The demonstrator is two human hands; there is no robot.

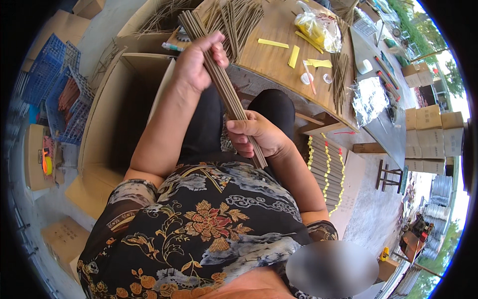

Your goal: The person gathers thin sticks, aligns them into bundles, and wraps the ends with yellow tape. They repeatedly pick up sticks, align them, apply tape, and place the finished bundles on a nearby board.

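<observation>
A bundle of thin brown incense sticks (230,94) slants across my lap, its upper end toward the table. Near that upper end my left hand (196,62) is closed around the bundle, fingers curled over it. Lower down, my right hand (261,132) grips the same bundle, with the thumb lying across the sticks. The lower ends poke out below the right hand, in front of my shirt. Beyond my left hand, a loose pile of similar sticks (244,25) lies on the wooden table (274,65).
Yellow paper strips (294,56), a plastic bag with yellow contents (318,30) and more sticks (340,82) lie on the table. A large open cardboard box (112,109) stands at my left. Banded bundles (326,172) lie at my right. Blue crates (57,89) stand far left.
</observation>
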